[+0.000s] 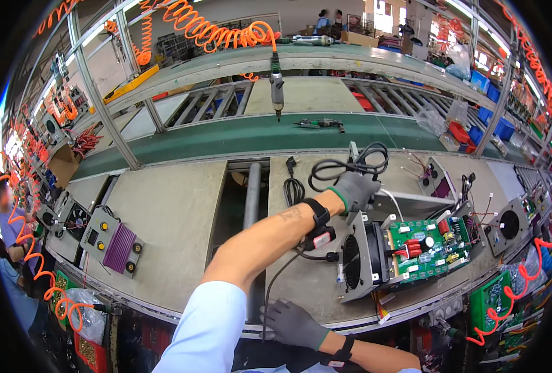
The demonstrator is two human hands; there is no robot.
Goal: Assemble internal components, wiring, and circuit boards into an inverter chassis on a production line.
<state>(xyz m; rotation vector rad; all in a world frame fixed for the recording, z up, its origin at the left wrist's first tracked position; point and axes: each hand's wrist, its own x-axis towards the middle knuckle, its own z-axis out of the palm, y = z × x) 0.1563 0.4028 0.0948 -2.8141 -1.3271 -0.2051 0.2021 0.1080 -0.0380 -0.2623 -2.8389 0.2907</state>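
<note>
My left hand, in a grey glove, reaches across the bench and is closed on a looped black power cord. Just below and right of it sits an open device with a green circuit board, red wires and a black fan on its end panel. A metal housing panel stands behind the board. My right hand, also gloved, rests at the bench's front edge with fingers apart, beside a thin black cable. Its fingertips partly overlap that cable.
Another black cord lies on the bench. A purple-sided unit stands at left, a fan panel at right. A screwdriver hangs from an orange coiled hose above the green conveyor. A roller spans a gap between boards.
</note>
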